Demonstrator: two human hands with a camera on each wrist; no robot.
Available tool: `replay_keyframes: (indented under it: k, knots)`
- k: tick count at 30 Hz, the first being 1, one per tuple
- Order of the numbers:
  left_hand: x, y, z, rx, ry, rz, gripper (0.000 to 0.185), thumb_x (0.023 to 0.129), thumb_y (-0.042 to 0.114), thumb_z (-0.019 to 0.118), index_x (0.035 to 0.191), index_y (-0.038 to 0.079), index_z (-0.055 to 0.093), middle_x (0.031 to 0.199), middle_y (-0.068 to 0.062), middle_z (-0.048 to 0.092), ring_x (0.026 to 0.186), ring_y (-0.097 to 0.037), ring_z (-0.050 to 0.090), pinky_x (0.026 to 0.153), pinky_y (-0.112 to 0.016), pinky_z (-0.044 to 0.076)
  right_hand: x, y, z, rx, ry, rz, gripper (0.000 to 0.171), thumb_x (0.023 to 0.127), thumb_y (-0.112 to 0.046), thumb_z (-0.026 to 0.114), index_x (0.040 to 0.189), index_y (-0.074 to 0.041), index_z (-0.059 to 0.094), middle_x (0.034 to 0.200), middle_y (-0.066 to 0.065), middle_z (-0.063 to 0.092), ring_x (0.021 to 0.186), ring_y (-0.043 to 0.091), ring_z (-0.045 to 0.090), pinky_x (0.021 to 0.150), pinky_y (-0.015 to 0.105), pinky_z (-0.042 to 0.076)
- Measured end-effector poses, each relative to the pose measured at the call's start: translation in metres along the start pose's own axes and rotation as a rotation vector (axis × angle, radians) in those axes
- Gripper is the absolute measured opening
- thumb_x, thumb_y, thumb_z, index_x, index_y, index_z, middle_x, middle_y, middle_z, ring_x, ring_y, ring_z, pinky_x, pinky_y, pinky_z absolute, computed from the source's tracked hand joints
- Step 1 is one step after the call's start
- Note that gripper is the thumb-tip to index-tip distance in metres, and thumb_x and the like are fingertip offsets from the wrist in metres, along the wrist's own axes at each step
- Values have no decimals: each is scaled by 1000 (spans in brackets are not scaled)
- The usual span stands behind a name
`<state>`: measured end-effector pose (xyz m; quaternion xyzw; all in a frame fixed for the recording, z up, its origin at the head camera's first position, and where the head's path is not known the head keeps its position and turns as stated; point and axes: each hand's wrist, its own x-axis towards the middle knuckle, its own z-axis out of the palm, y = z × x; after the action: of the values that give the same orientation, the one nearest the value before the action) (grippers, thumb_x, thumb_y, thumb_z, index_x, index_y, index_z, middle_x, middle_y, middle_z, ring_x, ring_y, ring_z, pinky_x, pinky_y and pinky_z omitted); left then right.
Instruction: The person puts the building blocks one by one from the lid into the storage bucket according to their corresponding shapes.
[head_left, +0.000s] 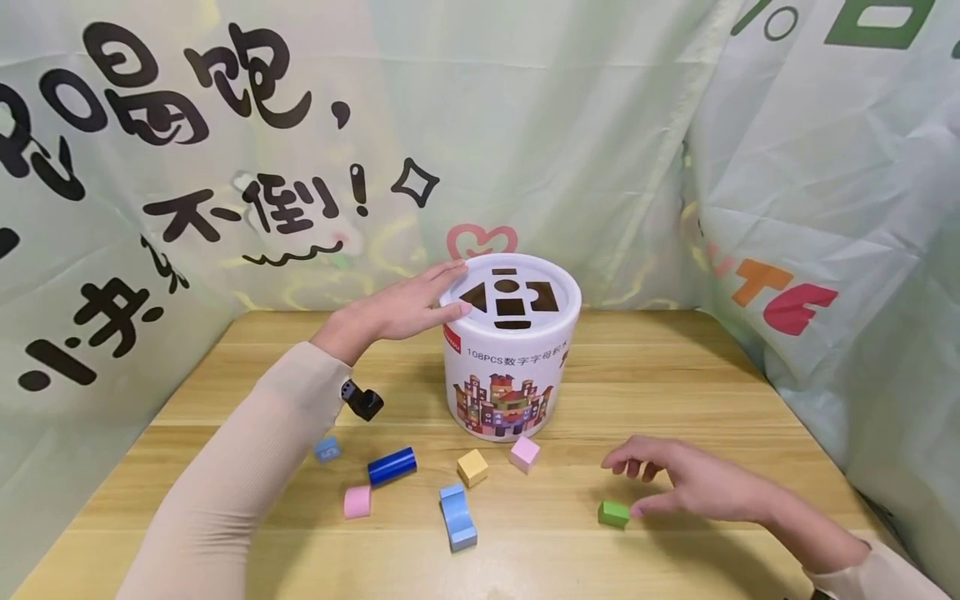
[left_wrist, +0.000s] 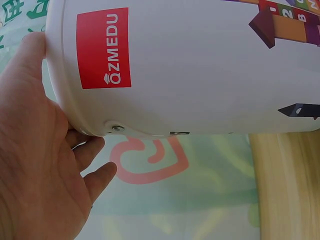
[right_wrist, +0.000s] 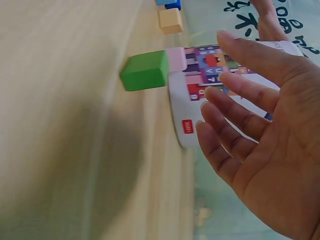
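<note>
A white bucket (head_left: 502, 367) with shape-cut holes in its lid (head_left: 480, 271) stands on the table. My left hand (head_left: 408, 304) rests on the lid's left edge, its fingers fairly straight; the left wrist view shows that hand (left_wrist: 45, 150) against the rim. Beside a green block (head_left: 613, 514), my right hand (head_left: 690, 483) hovers with loosely bent fingers and thumb close to it. In the right wrist view the palm (right_wrist: 280, 165) holds nothing, and the green block (right_wrist: 145, 71) lies apart from the fingers.
Before the bucket lie a pink cube (head_left: 524, 454), a yellow cube (head_left: 472, 468), a light blue curved block (head_left: 457, 517), a dark blue cylinder (head_left: 392, 467), a pink curved block (head_left: 357, 502) and a blue cube (head_left: 327, 449). Printed cloth (head_left: 600, 167) hangs behind the table (head_left: 675, 375).
</note>
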<state>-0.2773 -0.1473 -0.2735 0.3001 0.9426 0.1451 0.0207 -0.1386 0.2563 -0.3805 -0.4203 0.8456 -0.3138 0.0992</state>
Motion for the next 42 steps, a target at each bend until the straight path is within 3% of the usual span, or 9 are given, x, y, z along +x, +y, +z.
replay_keyframes:
  k: [8, 18, 27, 37, 42]
  knots:
    - [-1, -1, 2, -11, -5, -3, 87, 93, 73, 32, 159, 21, 10, 164, 2, 5, 146, -27, 19, 113, -53, 25, -6, 10, 15, 40, -28, -22, 41, 86, -29, 76, 122, -16, 61, 107, -6, 63, 88, 12, 57, 71, 27, 49]
    - [-4, 1, 5, -14, -1, -2, 86, 94, 72, 33, 159, 19, 11, 164, 2, 5, 146, -25, 18, 113, -52, 25, -11, 17, 27, 96, -75, 11, 32, 89, -25, 74, 118, -19, 62, 106, -12, 61, 89, 9, 58, 72, 27, 53]
    - [-4, -1, 6, -16, 2, 9, 85, 94, 70, 33, 159, 20, 11, 164, 2, 6, 147, -26, 18, 113, -51, 24, -8, 18, 31, 143, -97, -14, 24, 92, -19, 70, 115, -18, 63, 102, -12, 62, 86, 6, 60, 70, 26, 55]
    - [-3, 2, 3, -12, 7, 8, 86, 94, 71, 33, 159, 20, 11, 164, 3, 5, 147, -25, 17, 114, -51, 24, -5, 17, 30, 85, -88, 40, 16, 95, -19, 66, 111, -19, 65, 99, -16, 62, 85, 0, 58, 69, 24, 53]
    - [-3, 4, 1, -10, 11, 9, 86, 94, 71, 33, 159, 19, 11, 164, 2, 5, 147, -25, 17, 114, -51, 24, -1, 16, 29, 10, -62, 7, 15, 95, -14, 65, 110, -19, 65, 96, -17, 62, 82, -2, 56, 67, 22, 52]
